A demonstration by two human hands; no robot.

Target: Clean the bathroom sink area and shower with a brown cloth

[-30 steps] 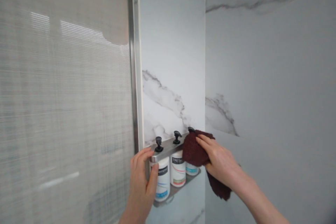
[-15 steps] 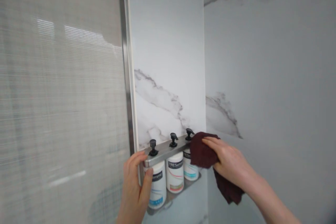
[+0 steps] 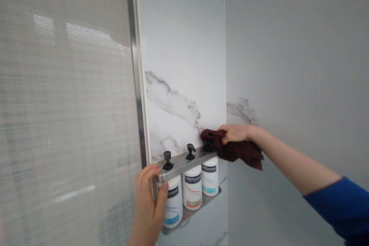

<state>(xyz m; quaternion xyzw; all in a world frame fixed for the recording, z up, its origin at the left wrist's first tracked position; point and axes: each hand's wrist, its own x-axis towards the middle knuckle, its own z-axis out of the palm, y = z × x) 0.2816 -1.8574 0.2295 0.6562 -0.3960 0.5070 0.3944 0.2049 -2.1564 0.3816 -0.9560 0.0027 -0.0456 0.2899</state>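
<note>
My left hand point(image 3: 150, 196) grips the near left end of a metal bottle rack point(image 3: 178, 165), fingers over the top and thumb against the front. Three white pump bottles sit in the rack: a left bottle point(image 3: 173, 209), a middle bottle point(image 3: 192, 194) and a right bottle point(image 3: 210, 180). Black pump heads stick up through the rack's top, among them the left pump point(image 3: 167, 159) and the middle pump point(image 3: 190, 151). A dark maroon cloth point(image 3: 239, 153) is bunched in my right hand point(image 3: 235, 132), at the far right end of the rack. It mostly covers the right pump.
White marble-patterned wall panels point(image 3: 181, 46) meet in a corner behind the rack. To the left stands a glossy panel point(image 3: 66, 103) with a woven pattern, edged by a metal strip point(image 3: 135, 54).
My right hand has moved up and slightly left with the cloth, from the rack's right front onto the right pump. The right bottle's label is uncovered. My left hand stays put.
</note>
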